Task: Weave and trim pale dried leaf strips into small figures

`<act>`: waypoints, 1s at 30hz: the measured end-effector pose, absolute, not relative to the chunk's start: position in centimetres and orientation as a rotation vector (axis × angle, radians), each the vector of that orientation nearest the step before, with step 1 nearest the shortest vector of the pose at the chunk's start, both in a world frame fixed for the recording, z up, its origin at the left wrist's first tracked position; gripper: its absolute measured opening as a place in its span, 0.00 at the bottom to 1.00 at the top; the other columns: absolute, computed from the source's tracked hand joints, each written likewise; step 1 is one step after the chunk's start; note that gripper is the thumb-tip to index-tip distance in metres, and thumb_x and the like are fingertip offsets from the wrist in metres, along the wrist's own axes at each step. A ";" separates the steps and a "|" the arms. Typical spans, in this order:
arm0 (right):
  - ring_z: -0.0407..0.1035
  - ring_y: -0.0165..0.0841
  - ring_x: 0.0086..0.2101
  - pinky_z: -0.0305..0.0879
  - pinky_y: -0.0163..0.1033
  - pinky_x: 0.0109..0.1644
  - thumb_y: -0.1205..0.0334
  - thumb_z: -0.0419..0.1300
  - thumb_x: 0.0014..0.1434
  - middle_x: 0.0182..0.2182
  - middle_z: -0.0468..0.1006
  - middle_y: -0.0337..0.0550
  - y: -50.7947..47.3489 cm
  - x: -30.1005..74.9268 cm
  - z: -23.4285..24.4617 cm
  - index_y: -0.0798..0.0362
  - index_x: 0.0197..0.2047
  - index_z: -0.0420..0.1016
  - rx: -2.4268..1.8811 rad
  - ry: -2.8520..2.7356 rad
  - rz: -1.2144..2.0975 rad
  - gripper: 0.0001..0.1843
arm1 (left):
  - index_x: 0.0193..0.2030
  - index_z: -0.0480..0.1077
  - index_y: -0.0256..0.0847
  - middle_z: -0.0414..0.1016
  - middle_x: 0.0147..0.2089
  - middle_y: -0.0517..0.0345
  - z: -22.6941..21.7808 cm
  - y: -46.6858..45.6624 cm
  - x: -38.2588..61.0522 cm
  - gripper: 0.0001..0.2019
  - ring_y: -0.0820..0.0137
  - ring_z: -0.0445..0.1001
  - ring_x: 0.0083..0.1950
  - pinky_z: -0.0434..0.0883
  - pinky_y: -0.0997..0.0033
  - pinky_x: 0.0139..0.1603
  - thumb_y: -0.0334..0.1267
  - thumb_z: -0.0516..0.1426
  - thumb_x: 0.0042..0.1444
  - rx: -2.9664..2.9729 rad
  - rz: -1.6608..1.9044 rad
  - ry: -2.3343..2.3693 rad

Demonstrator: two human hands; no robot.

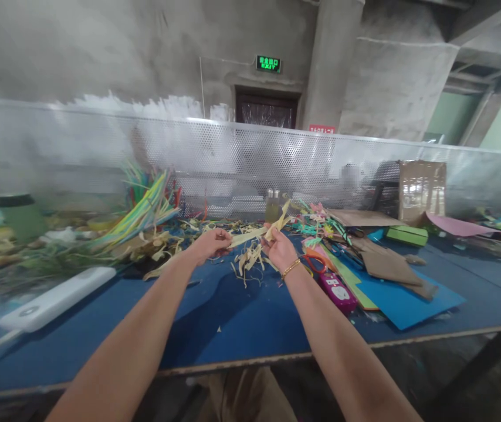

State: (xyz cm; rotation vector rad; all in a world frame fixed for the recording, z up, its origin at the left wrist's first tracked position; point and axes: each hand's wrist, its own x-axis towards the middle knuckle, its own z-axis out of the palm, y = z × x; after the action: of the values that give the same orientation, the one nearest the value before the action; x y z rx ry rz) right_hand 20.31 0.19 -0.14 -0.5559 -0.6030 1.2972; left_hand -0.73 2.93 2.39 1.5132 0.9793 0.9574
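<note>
Left hand (210,243) and right hand (279,249) both pinch one pale yellow paper strip (250,235), stretched between them above the blue tabletop (233,316); loose yellow paper shreds (248,261) dangle beneath.

- You hold a pale yellow paper strip (250,235).
- Your right wrist wears a gold bracelet (291,268).
- Your table (233,316) is deep blue.
- Beside you: orange-handled scissors (316,261), a magenta case (337,290), a green box (406,235), a pink sheet (457,225).

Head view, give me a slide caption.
Both hands, left hand and right hand, hold a pale paper strip above a blue table.
</note>
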 end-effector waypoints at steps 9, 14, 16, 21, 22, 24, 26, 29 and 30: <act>0.69 0.28 0.30 0.70 0.34 0.36 0.63 0.57 0.55 0.30 0.77 0.39 -0.2 20.3 0.5 0.51 0.34 0.75 -0.567 -0.595 1.227 0.06 | 0.34 0.67 0.39 0.73 0.28 0.59 3.1 3.2 -1.9 0.18 0.75 0.69 0.26 0.64 0.77 0.26 0.38 0.66 0.36 1.644 1.223 1.010; 0.70 0.29 0.33 0.70 0.35 0.38 0.61 0.56 0.56 0.30 0.76 0.40 -0.2 20.8 0.6 0.50 0.35 0.75 -0.590 -0.611 1.221 0.07 | 0.37 0.69 0.40 0.74 0.30 0.57 2.7 4.0 -2.7 0.18 0.74 0.69 0.28 0.63 0.77 0.27 0.38 0.66 0.37 1.650 1.267 0.982; 0.71 0.29 0.34 0.70 0.34 0.37 0.62 0.56 0.56 0.31 0.76 0.40 -0.2 20.9 0.7 0.50 0.35 0.75 -0.578 -0.602 1.225 0.07 | 0.41 0.71 0.41 0.72 0.30 0.58 2.5 4.3 -3.0 0.20 0.75 0.69 0.28 0.63 0.78 0.26 0.38 0.65 0.38 1.670 1.269 0.954; 0.71 0.29 0.40 0.70 0.34 0.38 0.64 0.56 0.55 0.39 0.77 0.40 0.0 21.7 0.7 0.50 0.34 0.74 -0.534 -0.562 1.184 0.05 | 0.48 0.72 0.42 0.67 0.27 0.63 2.4 4.9 -4.1 0.25 0.79 0.64 0.25 0.60 0.79 0.24 0.36 0.63 0.39 1.621 1.290 0.873; 0.71 0.29 0.41 0.70 0.34 0.38 0.64 0.57 0.55 0.40 0.77 0.40 0.0 21.8 0.7 0.50 0.34 0.74 -0.533 -0.566 1.175 0.05 | 0.48 0.73 0.41 0.67 0.26 0.63 2.4 4.9 -4.3 0.24 0.79 0.63 0.24 0.60 0.79 0.24 0.36 0.63 0.39 1.593 1.301 0.880; 0.71 0.30 0.42 0.70 0.34 0.38 0.63 0.57 0.55 0.43 0.77 0.40 0.1 21.8 0.6 0.50 0.34 0.74 -0.544 -0.592 1.171 0.05 | 0.46 0.73 0.40 0.67 0.26 0.62 2.3 4.9 -4.3 0.23 0.79 0.64 0.24 0.61 0.79 0.25 0.36 0.63 0.38 1.535 1.318 0.908; 0.71 0.31 0.43 0.70 0.34 0.37 0.62 0.56 0.56 0.45 0.76 0.41 0.0 21.7 0.5 0.50 0.35 0.74 -0.562 -0.632 1.184 0.06 | 0.43 0.74 0.39 0.69 0.26 0.62 2.3 4.9 -4.1 0.22 0.78 0.65 0.25 0.61 0.79 0.25 0.36 0.64 0.37 1.473 1.339 0.945; 0.71 0.31 0.42 0.70 0.34 0.36 0.62 0.56 0.56 0.46 0.75 0.40 -0.2 21.3 0.5 0.50 0.35 0.74 -0.568 -0.664 1.214 0.06 | 0.41 0.74 0.39 0.72 0.28 0.60 2.1 5.0 -3.6 0.20 0.76 0.68 0.26 0.63 0.78 0.25 0.35 0.64 0.36 1.385 1.394 0.998; 0.71 0.30 0.42 0.70 0.33 0.35 0.62 0.56 0.56 0.46 0.75 0.40 -0.3 21.2 0.6 0.50 0.36 0.74 -0.567 -0.661 1.223 0.06 | 0.40 0.73 0.39 0.73 0.29 0.59 2.0 5.1 -3.6 0.19 0.75 0.69 0.27 0.62 0.78 0.25 0.35 0.64 0.36 1.358 1.418 1.020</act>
State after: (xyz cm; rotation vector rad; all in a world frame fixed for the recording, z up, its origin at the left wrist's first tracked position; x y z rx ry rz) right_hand 21.24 -0.25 0.56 -0.5669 -0.6612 1.2229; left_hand -3.63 5.09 1.98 1.3578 1.0200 1.4179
